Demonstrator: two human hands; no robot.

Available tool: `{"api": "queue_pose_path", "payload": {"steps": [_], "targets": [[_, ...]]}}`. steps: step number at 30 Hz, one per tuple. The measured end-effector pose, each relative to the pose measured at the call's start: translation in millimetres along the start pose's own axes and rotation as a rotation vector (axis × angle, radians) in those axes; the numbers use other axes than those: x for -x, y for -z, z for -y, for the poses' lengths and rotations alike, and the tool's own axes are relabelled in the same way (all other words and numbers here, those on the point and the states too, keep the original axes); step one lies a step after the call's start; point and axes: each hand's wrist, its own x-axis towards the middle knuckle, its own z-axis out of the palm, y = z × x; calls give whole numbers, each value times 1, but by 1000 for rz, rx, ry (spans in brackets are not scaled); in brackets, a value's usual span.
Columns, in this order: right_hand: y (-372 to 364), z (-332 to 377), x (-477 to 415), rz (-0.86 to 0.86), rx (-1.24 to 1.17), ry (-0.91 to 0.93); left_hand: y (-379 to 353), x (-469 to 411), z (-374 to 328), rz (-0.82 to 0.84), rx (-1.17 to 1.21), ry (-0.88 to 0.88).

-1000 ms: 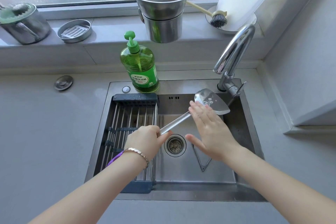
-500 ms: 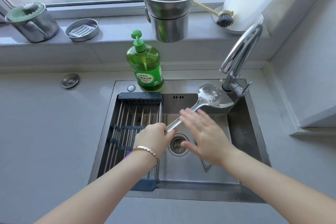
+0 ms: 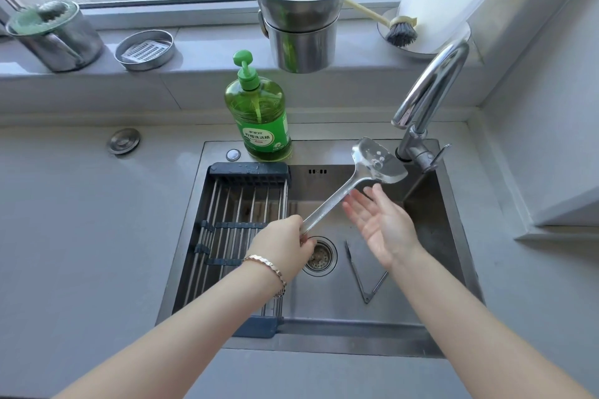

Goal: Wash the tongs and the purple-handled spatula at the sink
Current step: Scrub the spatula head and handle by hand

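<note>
The drying rack (image 3: 233,223) covers the left part of the sink (image 3: 356,345) (its bars are close together), so entry from above is only at the right part. There the spatula (image 3: 343,193) crosses slantwise, its blade near the faucet (image 3: 429,86). The tongs (image 3: 356,272) lie on the bottom beside the drain (image 3: 319,256).

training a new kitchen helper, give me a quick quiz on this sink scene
1. True or false: the right hand grips the spatula.
2. The tongs lie: A on the rack, B in the sink, C on the windowsill.
3. Fill in: the soap bottle is ___ in colour.
Key: 1 false, it is open, palm up; 2 B; 3 green.
</note>
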Motion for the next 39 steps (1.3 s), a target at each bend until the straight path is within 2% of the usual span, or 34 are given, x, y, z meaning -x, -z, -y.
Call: {"api": "queue_pose_path", "payload": {"steps": [2,4,8,10,12,16,21,25,27,30,34,36,39], "targets": [[-12,5,-7,-6,-89,-6,-2,3,-3,60,26,-71],[-24,8,-11,-103,-146,2,-5,6,-4,128,55,-99],[-35,16,-16,-248,-226,66,-13,13,3,216,299,31],[-39,10,-10,-256,-248,81,-17,13,3,168,262,66],[-42,-9,5,-222,-142,64,-20,11,0,115,252,70],[-36,-33,29,-17,192,-20,-20,7,-1,86,312,77],[-32,3,1,-107,-57,111,-15,8,0,101,291,52],[-30,-25,24,61,170,-22,-12,7,-1,92,314,70],[-29,-13,17,51,101,-1,-12,9,0,101,318,74],[-31,3,2,-82,-105,90,-10,9,-2,109,271,61],[-33,-29,26,93,126,-54,-9,8,-5,109,349,77],[-31,-19,20,115,89,-50,-8,10,-3,139,392,97],[-30,-1,5,42,-57,40,-6,12,-3,163,409,111]]}}
